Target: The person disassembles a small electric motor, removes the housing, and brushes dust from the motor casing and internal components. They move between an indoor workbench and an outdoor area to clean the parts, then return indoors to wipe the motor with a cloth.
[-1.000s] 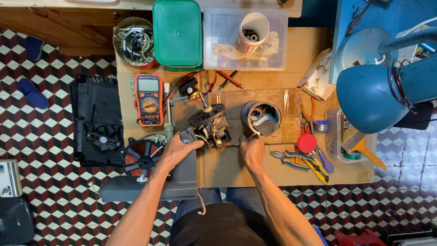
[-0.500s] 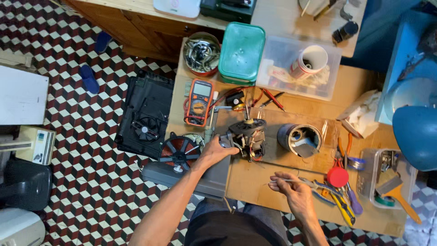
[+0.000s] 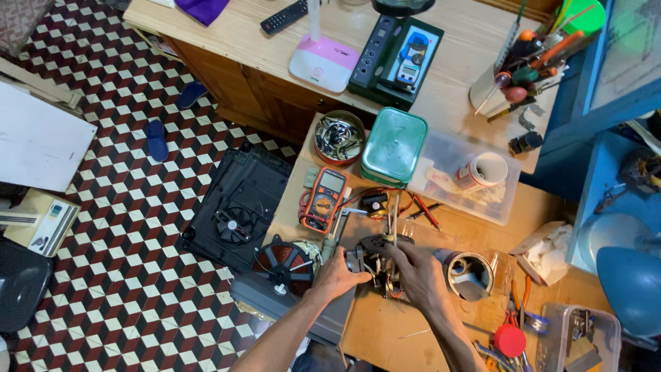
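Pale wood frames the scene: a low worktable at lower centre of the frame is crowded almost to its edges, leaving bare board only in the patch just below the hands. Both hands meet on a small motor assembly of dark metal and copper-coloured windings, standing at the middle of that table. The left hand is curled around its left side, fingers wrapped on the casing. The right hand closes over the top and right side, fingertips pinching parts near a thin upright shaft.

Just left of the motor lies an orange multimeter, with a black and red spool below it at the table's left edge. A metal cylinder stands just right of the right hand. A green-lidded box and a clear plastic tub line the far edge. Checkered floor tiles open wide at the left of the frame.
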